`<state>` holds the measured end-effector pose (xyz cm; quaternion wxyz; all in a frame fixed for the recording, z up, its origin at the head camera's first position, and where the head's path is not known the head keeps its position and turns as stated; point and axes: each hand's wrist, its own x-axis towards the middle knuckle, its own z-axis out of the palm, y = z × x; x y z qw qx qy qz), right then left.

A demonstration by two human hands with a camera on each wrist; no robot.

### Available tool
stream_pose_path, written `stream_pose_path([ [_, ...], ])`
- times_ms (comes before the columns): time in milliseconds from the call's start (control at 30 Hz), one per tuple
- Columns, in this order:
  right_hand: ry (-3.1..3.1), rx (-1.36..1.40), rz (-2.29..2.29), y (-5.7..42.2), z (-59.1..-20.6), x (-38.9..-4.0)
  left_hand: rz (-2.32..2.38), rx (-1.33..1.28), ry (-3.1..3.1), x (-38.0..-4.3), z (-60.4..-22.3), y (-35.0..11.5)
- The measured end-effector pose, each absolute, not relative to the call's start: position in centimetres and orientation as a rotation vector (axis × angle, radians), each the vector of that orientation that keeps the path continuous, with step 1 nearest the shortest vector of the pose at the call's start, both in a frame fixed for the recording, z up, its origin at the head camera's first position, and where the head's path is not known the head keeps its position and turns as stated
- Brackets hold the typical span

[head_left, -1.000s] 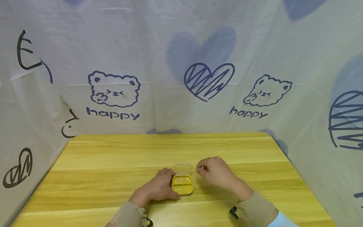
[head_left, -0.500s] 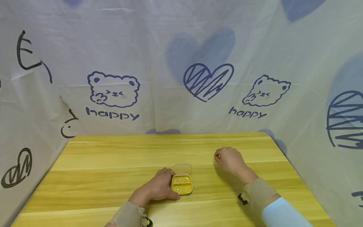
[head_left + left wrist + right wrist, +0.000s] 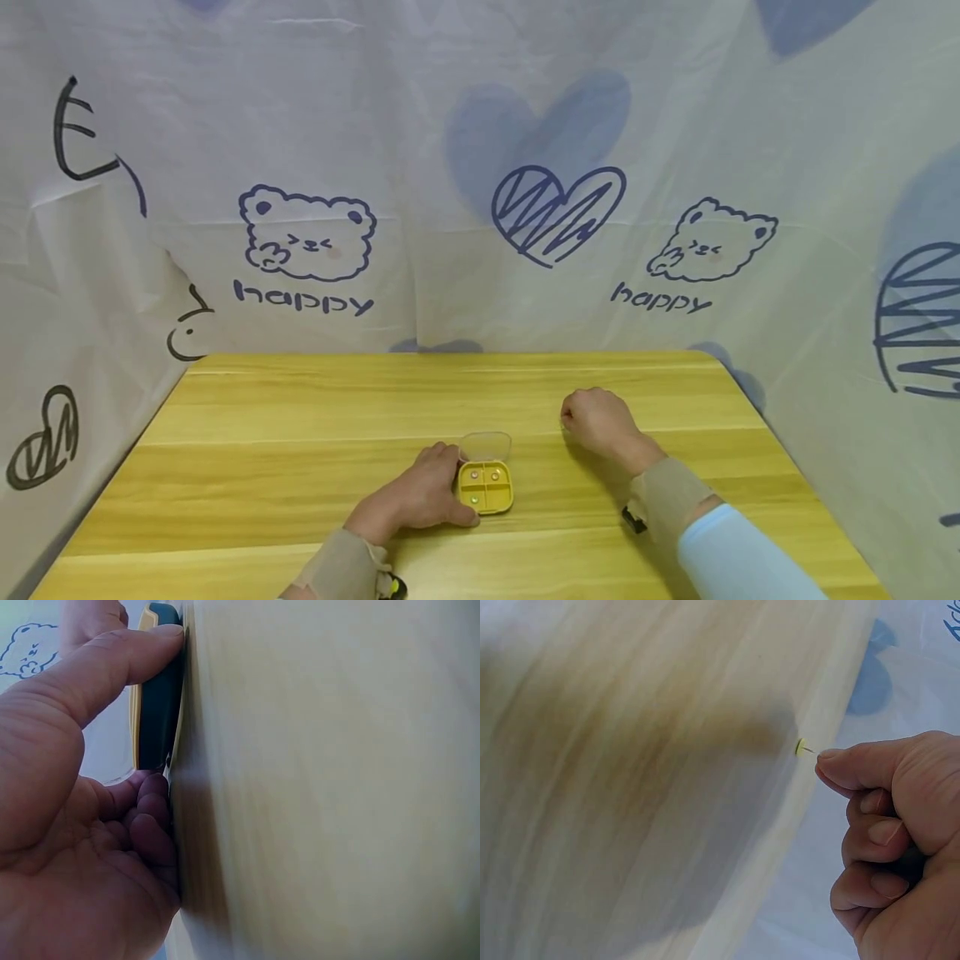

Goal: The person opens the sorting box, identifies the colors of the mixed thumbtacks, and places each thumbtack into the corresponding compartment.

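A small yellow pill box (image 3: 485, 488) with four compartments lies on the wooden table, its clear lid (image 3: 485, 446) swung up at the back. Tiny round pieces sit in three compartments; the front right one is bare. My left hand (image 3: 427, 492) holds the box from its left, thumb at the front edge. In the left wrist view the thumb presses the box's dark-looking side (image 3: 159, 697), with the other fingers curled at its far end. My right hand (image 3: 603, 423), to the right and farther back, pinches the thin metal pin of a yellow disc (image 3: 801, 746), thumbtack-like, between thumb and forefinger.
The yellow wood-grain table (image 3: 300, 417) ends at a back edge beyond both hands. A pale cloth (image 3: 420, 167) printed with hearts and bears hangs behind it and along both sides.
My right hand has moved away from the box, right and toward the back, then stayed nearly in place over the last half second. My left hand and the box keep their places.
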<state>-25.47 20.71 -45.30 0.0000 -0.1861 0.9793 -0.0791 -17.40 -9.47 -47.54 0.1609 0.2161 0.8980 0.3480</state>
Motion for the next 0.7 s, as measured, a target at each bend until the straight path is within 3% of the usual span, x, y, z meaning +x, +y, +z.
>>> stream_pose_path([
  [700, 3.059, -0.559, -0.220, 20.48, -46.02, -26.05, 0.984, 0.613, 2.580, -17.62, -47.89, -9.48],
])
